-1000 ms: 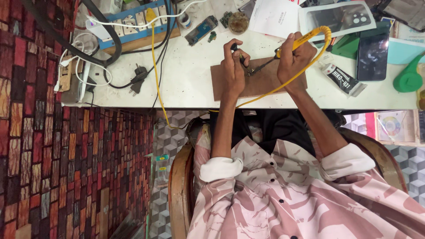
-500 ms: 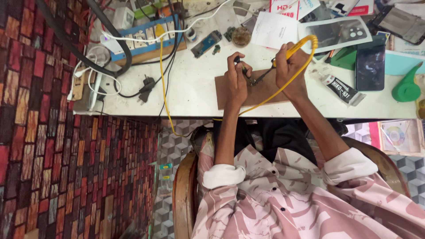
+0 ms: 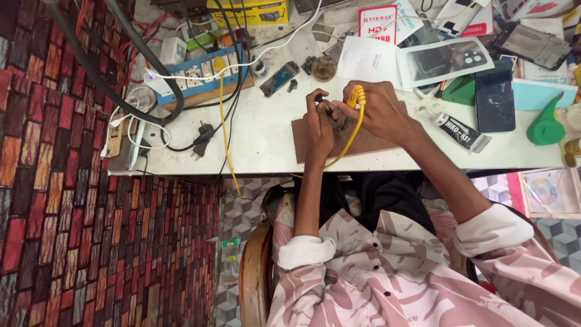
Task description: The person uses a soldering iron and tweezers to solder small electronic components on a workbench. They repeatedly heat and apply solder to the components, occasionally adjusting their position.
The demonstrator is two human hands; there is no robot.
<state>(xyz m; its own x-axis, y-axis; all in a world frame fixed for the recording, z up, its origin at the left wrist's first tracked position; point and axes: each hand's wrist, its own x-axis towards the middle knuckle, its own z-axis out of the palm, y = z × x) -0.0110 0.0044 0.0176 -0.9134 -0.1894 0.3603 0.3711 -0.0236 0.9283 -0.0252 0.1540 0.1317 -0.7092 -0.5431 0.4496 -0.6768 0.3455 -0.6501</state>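
A brown board (image 3: 369, 140) lies on the white tabletop (image 3: 266, 142), and both hands work just above it. Left of the board, well apart from it, sit a blue power strip (image 3: 196, 75) and a black plug (image 3: 201, 131) with dark cords. A small blue circuit board (image 3: 279, 79) lies up and to the left of the board. Right of the board lie a glue tube (image 3: 458, 131), a black phone (image 3: 494, 95) and a green bottle (image 3: 546, 124). Papers and a clear phone case (image 3: 445, 60) lie behind the board. Nothing lies between the hands and the board.

The right hand (image 3: 381, 112) is closed around a tool with a yellow cord (image 3: 353, 130). The cord loops over the hand, runs down across the board and off the near edge of the tabletop. The left hand (image 3: 319, 121) is right beside the right hand, with its fingers (image 3: 316, 100) pinched on a small dark part (image 3: 339, 121). That part sits between the two hands, over the board's far left corner. It is too small to tell what it is. The tool's tip is hidden by the fingers.
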